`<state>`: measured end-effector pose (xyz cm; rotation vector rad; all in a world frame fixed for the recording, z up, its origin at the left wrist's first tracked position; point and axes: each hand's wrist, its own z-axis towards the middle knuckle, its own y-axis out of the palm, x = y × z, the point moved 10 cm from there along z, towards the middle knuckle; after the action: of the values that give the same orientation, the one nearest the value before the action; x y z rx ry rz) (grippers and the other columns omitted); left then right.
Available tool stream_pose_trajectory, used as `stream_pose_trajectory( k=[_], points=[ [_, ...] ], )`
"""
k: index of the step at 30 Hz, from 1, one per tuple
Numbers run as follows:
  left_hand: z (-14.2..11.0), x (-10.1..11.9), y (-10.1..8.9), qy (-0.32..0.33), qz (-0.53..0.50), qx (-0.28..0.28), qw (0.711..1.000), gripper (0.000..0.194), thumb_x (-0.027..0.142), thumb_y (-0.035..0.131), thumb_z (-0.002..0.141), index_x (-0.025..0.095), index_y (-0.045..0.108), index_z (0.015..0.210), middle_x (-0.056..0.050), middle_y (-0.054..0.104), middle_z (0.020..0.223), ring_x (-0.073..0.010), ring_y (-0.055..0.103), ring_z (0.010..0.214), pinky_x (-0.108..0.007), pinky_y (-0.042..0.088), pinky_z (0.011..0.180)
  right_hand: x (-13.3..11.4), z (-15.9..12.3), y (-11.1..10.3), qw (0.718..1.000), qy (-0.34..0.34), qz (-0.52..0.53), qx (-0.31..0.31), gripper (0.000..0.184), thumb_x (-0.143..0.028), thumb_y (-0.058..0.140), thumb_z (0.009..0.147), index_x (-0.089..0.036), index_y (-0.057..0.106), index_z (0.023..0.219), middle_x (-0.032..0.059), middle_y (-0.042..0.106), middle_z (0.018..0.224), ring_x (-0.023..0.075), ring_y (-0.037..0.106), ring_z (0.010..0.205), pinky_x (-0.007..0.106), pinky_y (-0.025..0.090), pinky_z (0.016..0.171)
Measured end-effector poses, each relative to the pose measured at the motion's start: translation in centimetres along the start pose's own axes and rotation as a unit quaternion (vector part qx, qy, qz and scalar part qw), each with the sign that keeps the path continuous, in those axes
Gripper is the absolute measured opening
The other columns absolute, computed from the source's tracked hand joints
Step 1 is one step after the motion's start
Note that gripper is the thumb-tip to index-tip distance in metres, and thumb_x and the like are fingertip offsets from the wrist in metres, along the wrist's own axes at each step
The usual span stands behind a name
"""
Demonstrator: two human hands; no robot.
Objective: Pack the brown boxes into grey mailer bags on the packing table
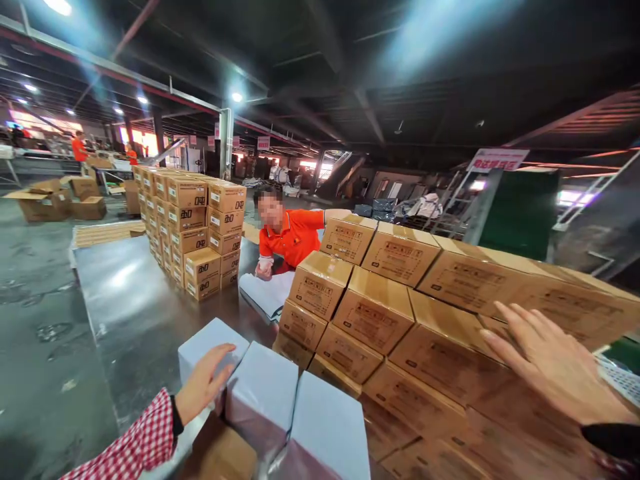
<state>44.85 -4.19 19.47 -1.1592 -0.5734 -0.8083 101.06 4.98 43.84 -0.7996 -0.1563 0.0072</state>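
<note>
Warehouse or distribution hall. Marked by: stacked brown cartons with printed labels; second carton stack on bare concrete floor; flattened cardboard; dark steel-beamed ceiling with strip lights; hanging zone signs; workers in orange shirts.

The bottom edge is cutting off the white boxes; the right edge is cropping the brown cartons, whose label print is blurring.
</note>
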Motion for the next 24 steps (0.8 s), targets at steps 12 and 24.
stream_pose_trajectory(
  k=[12, 24],
  points=[
    [-6.1, -9.9, -6.3, -0.141, -0.052, 0.164, 0.975, 0.069, 0.060, 0.048, 0.085, 0.011, 0.053, 0.133, -0.020, 0.057, 0.142, -0.0320, 0.055, 0.131, -0.052, 0.042, 0.113, -10.7, -10.0, -1.4, 0.968, -0.013, 0.252, 0.007, 0.065, -0.062, 0.044, 0.085, -0.063, 0.025, 0.148, -0.0012, 0.044, 0.155, 0.0304, 0.035, 0.146, 0.060, 0.032, 0.122],
    [-14.6, -14.0, 4.4, -0.324, -0.225, -0.114, 0.912, 0.105, 0.083, 0.060, 0.070, 0.010, 0.041, 0.144, -0.024, 0.035, 0.158, -0.0357, 0.037, 0.146, -0.048, 0.030, 0.123, -29.6, -33.3, 8.8, 0.752, 0.166, 0.549, -0.324, 0.061, -0.067, 0.048, 0.085, -0.032, 0.065, 0.132, 0.0099, 0.065, 0.136, 0.0334, 0.061, 0.124, 0.054, 0.048, 0.108]
  ],
)
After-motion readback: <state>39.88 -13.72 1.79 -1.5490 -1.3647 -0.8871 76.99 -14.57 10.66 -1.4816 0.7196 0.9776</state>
